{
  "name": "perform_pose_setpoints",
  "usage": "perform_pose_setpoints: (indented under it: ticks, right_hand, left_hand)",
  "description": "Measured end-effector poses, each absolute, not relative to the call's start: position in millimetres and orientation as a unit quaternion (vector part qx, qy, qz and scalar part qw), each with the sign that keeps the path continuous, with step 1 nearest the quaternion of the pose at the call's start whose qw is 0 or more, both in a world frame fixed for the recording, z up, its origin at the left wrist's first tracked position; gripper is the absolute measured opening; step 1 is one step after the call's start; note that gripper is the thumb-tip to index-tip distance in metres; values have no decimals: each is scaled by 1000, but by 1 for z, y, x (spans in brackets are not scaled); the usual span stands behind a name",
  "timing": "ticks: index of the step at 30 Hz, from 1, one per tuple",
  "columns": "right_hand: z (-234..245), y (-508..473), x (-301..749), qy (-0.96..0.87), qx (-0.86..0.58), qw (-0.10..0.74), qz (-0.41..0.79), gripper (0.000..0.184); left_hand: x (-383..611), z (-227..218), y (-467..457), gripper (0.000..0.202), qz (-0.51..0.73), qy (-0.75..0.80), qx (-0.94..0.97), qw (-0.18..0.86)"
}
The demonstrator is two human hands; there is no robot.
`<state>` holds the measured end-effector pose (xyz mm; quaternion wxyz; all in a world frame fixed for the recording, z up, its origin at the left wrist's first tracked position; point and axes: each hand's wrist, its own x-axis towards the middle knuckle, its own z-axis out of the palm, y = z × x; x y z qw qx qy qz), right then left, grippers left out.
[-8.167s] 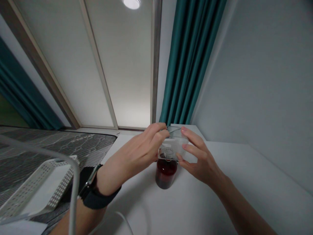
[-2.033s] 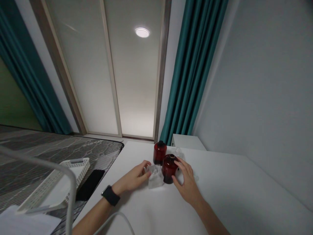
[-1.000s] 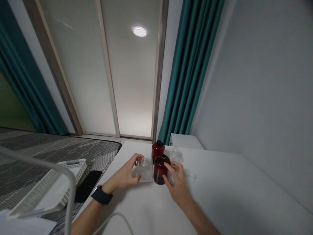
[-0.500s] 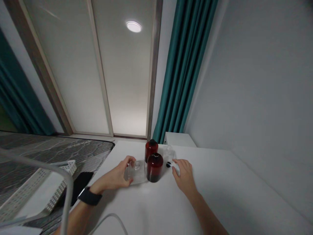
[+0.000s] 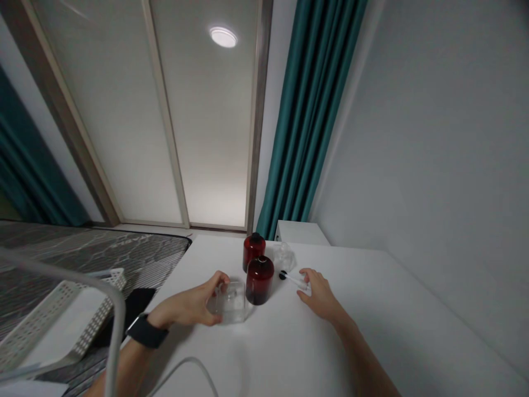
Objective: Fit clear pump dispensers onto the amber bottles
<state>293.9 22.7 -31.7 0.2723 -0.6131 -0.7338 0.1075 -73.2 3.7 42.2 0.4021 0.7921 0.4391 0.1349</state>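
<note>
My left hand (image 5: 206, 300) grips a clear, square-sided bottle (image 5: 232, 300) by its left side, thumb at the near edge and fingers at the far edge. Just right of that bottle stands a dark red-brown bottle (image 5: 260, 282) with an open-looking neck. Behind it is a second red-brown bottle (image 5: 253, 251) with a black top. On the right, a slim white stick-like piece with a black round cap (image 5: 283, 274) lies on the table, its other end between the parted thumb and fingers of my right hand (image 5: 316, 292). Whether those fingers touch it is unclear.
A crumpled clear plastic piece (image 5: 284, 256) lies behind the cap on the white table (image 5: 264, 353). A pale cable (image 5: 192, 361) crosses the near edge. At the left are a white perforated basket (image 5: 88, 320) and a blurred white tube (image 5: 118, 325) close to the camera.
My left hand has drawn the clear bottle slightly nearer. My right hand has shifted a little right and nearer, away from the black cap, exposing more of the white piece.
</note>
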Motion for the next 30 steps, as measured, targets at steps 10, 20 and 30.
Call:
perform_pose_setpoints:
  ticks: [10, 20, 30]
  right_hand:
    - [-19, 22, 290, -710, -583, 356, 172, 28]
    - [11, 5, 269, -687, -466, 515, 212, 14]
    - [24, -25, 232, -717, -362, 530, 273, 9]
  left_hand:
    - [-64, 35, 1, 51, 180, 406, 799, 405]
    - [-57, 36, 0, 53, 166, 409, 795, 416]
    - [-38, 25, -7, 58, 160, 352, 821, 421]
